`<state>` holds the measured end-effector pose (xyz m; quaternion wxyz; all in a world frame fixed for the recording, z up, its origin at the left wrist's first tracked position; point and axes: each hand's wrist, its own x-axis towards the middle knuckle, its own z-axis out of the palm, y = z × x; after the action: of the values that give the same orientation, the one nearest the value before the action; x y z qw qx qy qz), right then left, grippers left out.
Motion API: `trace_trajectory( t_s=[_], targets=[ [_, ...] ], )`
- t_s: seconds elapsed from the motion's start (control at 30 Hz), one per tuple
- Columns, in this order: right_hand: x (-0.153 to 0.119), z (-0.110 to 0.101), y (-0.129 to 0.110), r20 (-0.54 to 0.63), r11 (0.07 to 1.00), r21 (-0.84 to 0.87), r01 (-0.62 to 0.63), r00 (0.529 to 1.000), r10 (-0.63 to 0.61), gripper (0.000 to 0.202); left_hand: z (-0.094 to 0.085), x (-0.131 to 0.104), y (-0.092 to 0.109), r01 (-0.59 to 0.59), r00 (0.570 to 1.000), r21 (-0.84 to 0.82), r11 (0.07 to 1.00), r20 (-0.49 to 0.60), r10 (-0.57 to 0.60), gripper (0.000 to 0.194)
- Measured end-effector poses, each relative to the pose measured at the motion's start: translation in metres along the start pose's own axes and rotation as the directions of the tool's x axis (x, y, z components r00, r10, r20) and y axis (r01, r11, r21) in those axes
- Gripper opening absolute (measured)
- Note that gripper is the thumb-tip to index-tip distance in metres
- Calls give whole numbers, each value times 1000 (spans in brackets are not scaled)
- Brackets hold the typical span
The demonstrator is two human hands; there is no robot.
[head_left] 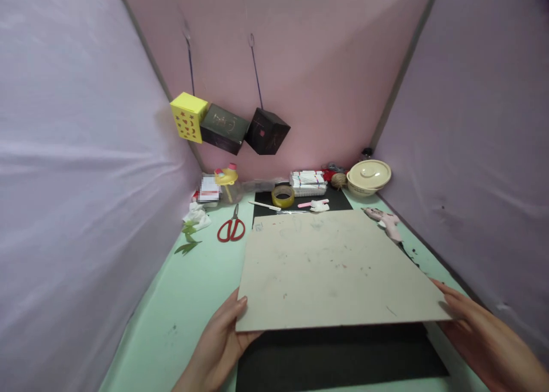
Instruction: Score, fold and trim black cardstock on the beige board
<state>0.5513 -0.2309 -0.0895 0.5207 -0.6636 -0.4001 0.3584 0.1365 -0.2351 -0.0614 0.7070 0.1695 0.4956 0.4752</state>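
Observation:
A large sheet of pale grey cardboard (326, 266), marked with dark specks and smudges, is held up by its near corners. My left hand (223, 335) grips the near left corner, thumb on top and fingers underneath. At the near right corner my right hand (476, 323) holds the sheet the same way, its fingers partly hidden below. Beneath the cardboard lies a black sheet (338, 358) on the pale green table (171, 335); the cardboard covers much of it.
Red-handled scissors (231, 230) lie left of the cardboard, a pink glue gun (386, 222) right. Behind are yellow tape (283, 196), a bundle of white pens (307, 183), a lidded cream bowl (369, 178) and a yellow-topped bottle (228, 186). Boxes (225, 128) hang above; cloth walls enclose the table.

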Motion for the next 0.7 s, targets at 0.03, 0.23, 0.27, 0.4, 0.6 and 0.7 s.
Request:
trace_trajectory(
  t_s=[0.03, 0.23, 0.27, 0.4, 0.6, 0.7],
  targets=[
    [-1, 1, -2, 24, 990, 108, -95, 995, 93, 39, 2, 0, 4, 29, 1000, 6, 1000, 4, -29, 59],
    [-2, 4, -2, -17, 904, 406, -136, 988, 156, 37, 30, 3, 45, -67, 995, -13, 998, -71, 66, 53],
    [-2, 5, 1, -20, 908, 405, -112, 991, 131, 38, 36, 4, 53, -60, 995, -6, 998, -86, 59, 52],
    [-12, 9, 14, 39, 967, 254, -36, 999, 28, 43, 49, 5, 75, -77, 994, 28, 997, -71, 78, 49],
    [-33, 20, 18, 364, 832, -354, 427, 882, -298, 39, 52, 7, 84, -115, 992, -8, 993, 40, 116, 45],
    [-27, 28, 14, 555, 646, -435, 627, 752, -355, 42, 56, 5, 85, -111, 992, -29, 993, 51, 112, 45]
  ],
)
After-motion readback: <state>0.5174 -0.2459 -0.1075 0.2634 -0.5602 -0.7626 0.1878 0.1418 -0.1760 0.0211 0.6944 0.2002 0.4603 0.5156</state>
